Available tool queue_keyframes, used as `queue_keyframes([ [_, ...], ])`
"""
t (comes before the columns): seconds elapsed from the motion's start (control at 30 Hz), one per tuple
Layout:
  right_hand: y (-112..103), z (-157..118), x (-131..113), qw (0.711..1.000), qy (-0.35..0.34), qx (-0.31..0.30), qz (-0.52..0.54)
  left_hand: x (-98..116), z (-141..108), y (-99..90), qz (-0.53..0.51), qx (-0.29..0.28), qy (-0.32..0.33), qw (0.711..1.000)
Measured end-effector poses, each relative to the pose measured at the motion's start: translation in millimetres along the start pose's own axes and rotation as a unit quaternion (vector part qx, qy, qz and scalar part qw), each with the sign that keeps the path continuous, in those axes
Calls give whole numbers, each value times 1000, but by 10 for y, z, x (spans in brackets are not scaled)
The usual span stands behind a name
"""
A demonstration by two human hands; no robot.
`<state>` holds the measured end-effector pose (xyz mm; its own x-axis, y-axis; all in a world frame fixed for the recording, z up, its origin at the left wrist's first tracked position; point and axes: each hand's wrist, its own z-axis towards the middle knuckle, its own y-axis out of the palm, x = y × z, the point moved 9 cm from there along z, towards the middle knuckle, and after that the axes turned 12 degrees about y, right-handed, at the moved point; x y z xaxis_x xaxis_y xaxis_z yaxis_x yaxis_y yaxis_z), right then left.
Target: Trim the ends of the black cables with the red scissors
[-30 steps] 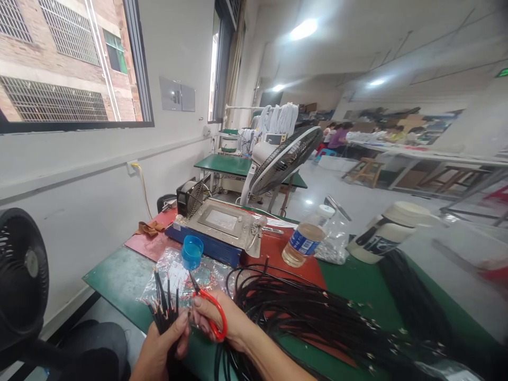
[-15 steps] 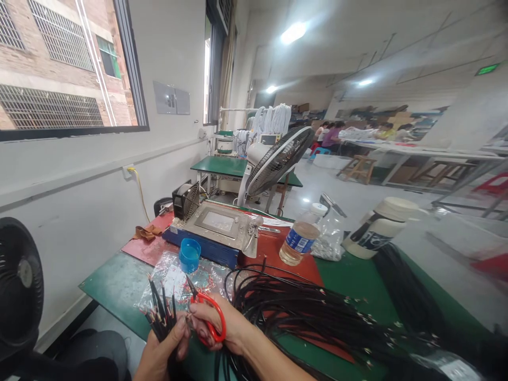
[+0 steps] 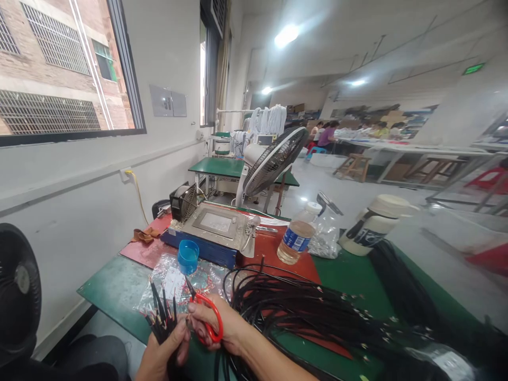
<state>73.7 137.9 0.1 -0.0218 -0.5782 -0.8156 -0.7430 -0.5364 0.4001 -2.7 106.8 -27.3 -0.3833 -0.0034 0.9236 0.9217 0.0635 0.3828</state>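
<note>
My left hand (image 3: 169,344) is wrapped round a bunch of black cables (image 3: 162,312) whose stripped ends point up, with reddish and copper tips. Red-handled scissors (image 3: 216,312) are held in my right hand (image 3: 208,320), their dark blades pointing up and to the left. The fingertips of both hands meet beside the bunch; what lies between them is too small to make out. Behind the hands, a clear plastic bag (image 3: 164,275) with small red bits lies on the green table (image 3: 107,280). A large heap of black cables (image 3: 286,301) spreads to the right.
A blue cup (image 3: 188,256) stands before a blue-sided metal device (image 3: 206,247) with a small fan (image 3: 184,201). To the right are a bottle (image 3: 296,238), a bag (image 3: 325,238) and a cream jug (image 3: 369,227). People (image 3: 327,136) sit at far tables.
The view has shifted slightly, so the surroundings sit a little further left. Both hands keep nearly the same pose, with the cables and scissors still held.
</note>
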Motion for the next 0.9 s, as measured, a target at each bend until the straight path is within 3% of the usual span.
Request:
queue_keyframes([
  [0.17, -31, 14, 56, 999, 40, 27, -1, -13, 8, 17, 8, -13, 8, 1000],
  [0.57, -30, 40, 56, 1000, 15, 6, -8, 5, 1, -110, -4, 53, 6, 999],
  [0.9, -20, 5, 31, 1000, 25, -1, -4, -69, -26, -45, -31, -7, -27, 999],
])
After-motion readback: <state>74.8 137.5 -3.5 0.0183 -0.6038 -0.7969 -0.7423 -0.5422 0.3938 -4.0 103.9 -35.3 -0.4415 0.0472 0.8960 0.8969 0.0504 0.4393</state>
